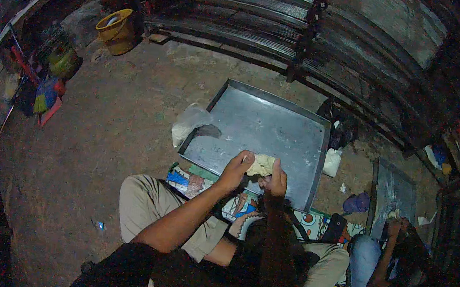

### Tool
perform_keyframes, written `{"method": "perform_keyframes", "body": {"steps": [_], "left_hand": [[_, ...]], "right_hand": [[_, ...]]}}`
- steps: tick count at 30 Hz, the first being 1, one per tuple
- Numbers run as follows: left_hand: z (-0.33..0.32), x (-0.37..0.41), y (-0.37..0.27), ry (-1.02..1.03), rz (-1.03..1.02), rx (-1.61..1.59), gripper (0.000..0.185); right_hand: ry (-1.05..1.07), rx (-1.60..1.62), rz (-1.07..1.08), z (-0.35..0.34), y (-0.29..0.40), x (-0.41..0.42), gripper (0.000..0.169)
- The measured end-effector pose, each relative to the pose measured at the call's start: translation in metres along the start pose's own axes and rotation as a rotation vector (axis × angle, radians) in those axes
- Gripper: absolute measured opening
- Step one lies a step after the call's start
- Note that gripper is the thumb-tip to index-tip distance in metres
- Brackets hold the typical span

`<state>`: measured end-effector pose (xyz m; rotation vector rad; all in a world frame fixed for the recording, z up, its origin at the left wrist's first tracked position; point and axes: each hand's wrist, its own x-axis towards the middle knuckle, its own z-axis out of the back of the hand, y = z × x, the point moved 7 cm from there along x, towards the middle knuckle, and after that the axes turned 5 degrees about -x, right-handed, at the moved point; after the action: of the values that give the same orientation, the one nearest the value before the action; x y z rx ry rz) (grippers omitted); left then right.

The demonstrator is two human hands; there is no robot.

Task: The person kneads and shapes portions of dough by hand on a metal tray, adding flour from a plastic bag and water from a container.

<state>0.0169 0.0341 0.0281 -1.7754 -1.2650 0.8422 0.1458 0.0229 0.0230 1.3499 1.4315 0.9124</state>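
Observation:
A lump of pale dough (260,165) is held up between my two hands, over the near edge of a large square metal tray (266,122) on the floor. My left hand (237,170) grips its left side, the thumb pressed on top. On its right side my right hand (276,180) has hold of it with thumb and fingers. The tray's bottom shows faint pale marks. A clear plastic bag with white contents (184,132) rests against the tray's left side, and a bag of white material (332,162) stands at its right.
At right, a co-worker's hands (398,224) hold something pale by a second metal tray (397,184). A phone (334,227) lies on the patterned mat (308,221) near my right knee. A yellow bucket (117,33) stands at back left, a metal rack (236,16) behind the tray.

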Motion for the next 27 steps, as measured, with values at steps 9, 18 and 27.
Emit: {"method": "perform_keyframes", "body": {"steps": [9, 18, 27], "left_hand": [[0.005, 0.001, 0.009, -0.044, 0.139, -0.313, 0.067], [-0.007, -0.005, -0.026, -0.238, -0.33, 0.76, 0.033], [-0.053, -0.016, 0.037, 0.305, -0.451, 0.778, 0.106]], "right_hand": [[0.028, -0.938, -0.059, -0.005, -0.017, 0.0, 0.05], [-0.068, 0.165, -0.361, 0.007, -0.054, 0.004, 0.063], [-0.208, 0.586, -0.244, 0.009, -0.028, 0.002, 0.068]]}}
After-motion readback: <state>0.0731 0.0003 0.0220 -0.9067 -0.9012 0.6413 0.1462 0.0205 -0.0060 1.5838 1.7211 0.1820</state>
